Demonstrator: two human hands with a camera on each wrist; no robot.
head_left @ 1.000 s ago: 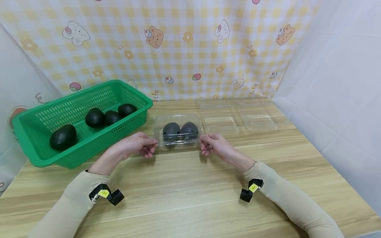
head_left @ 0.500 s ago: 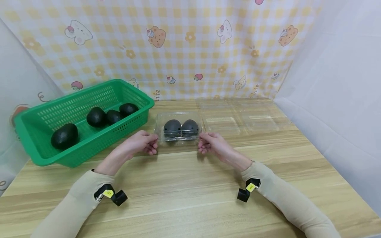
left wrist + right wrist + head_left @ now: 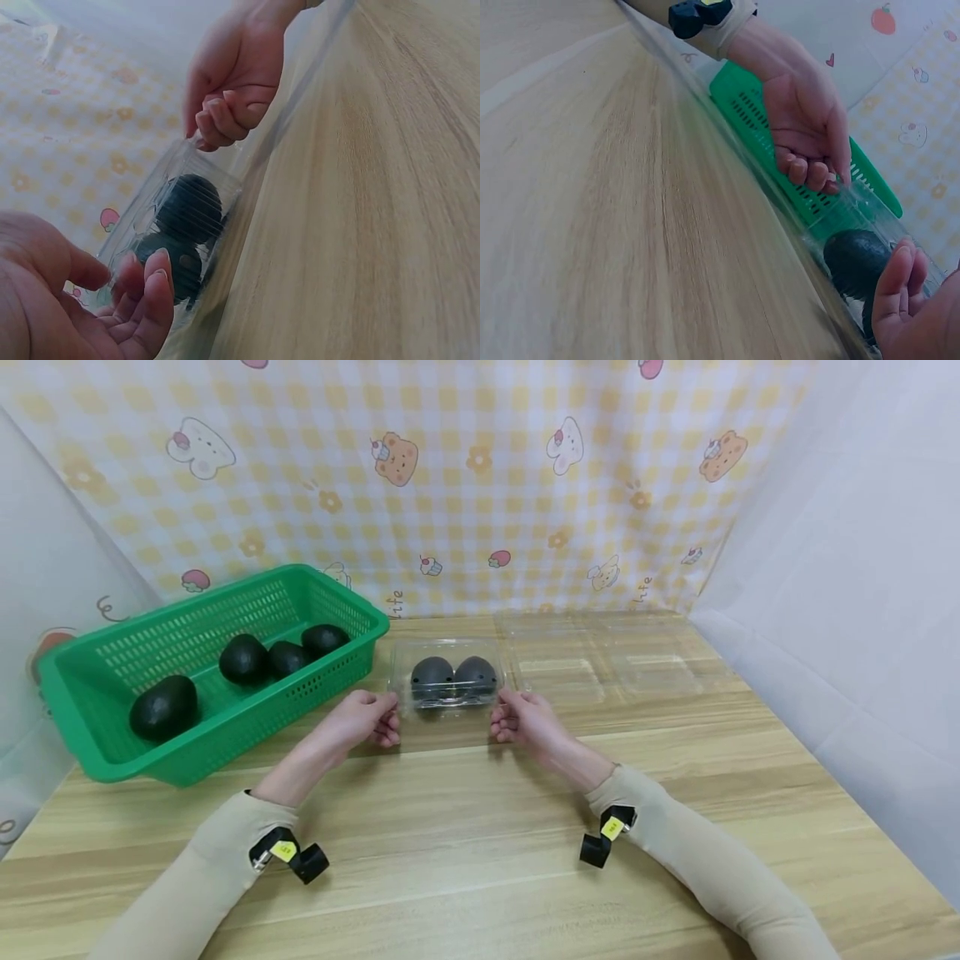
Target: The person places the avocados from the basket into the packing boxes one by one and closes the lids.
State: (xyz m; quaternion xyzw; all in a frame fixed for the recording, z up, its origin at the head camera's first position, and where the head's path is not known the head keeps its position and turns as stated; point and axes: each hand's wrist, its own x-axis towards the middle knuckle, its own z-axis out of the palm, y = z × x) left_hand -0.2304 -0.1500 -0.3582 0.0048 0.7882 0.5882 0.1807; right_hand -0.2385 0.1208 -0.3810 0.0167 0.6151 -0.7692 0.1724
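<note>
A clear plastic clamshell box (image 3: 447,699) with a pair of dark avocados (image 3: 432,677) inside sits in the middle of the table, its lid over them. My left hand (image 3: 366,718) pinches the box's front left corner between thumb and curled fingers. At the front right corner my right hand (image 3: 528,724) does the same. The left wrist view shows the box (image 3: 169,217) between both hands, the avocados (image 3: 189,208) seen through its side. In the right wrist view, near fingers cover part of an avocado (image 3: 855,259). Whether the box touches the table I cannot tell.
A green plastic basket (image 3: 187,758) with several avocados (image 3: 165,708) stands at the left. Clear empty plastic boxes (image 3: 562,681) lie at the back right. A checked cloth (image 3: 480,510) hangs behind the wooden table (image 3: 465,852).
The box with the avocados has shifted slightly back, away from me, with both hands at its corners. The right hand has come a little to the left. The basket stays put.
</note>
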